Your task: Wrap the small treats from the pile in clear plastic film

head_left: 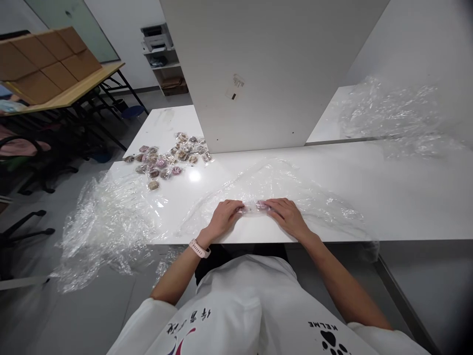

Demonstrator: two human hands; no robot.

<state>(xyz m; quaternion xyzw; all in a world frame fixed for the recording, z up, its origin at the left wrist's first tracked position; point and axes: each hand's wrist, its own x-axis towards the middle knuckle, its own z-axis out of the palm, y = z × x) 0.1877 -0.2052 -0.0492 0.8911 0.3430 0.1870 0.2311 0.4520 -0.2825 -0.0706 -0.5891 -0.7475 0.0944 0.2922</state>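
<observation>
A sheet of clear plastic film lies spread across the white table in front of me. My left hand is closed on its near edge, fingers curled over a rolled part of the film. My right hand grips the same edge a short way to the right. By the right fingertips a small pinkish piece shows through the film. Another pinkish bit is at the left fingertips, mostly hidden. Several small brown and pink wrapped pieces lie loosely at the table's left.
Crumpled clear film hangs over the table's left edge, and more film is heaped at the back right. A tall white panel stands upright at the table's back. Cardboard boxes sit on a wooden table at far left.
</observation>
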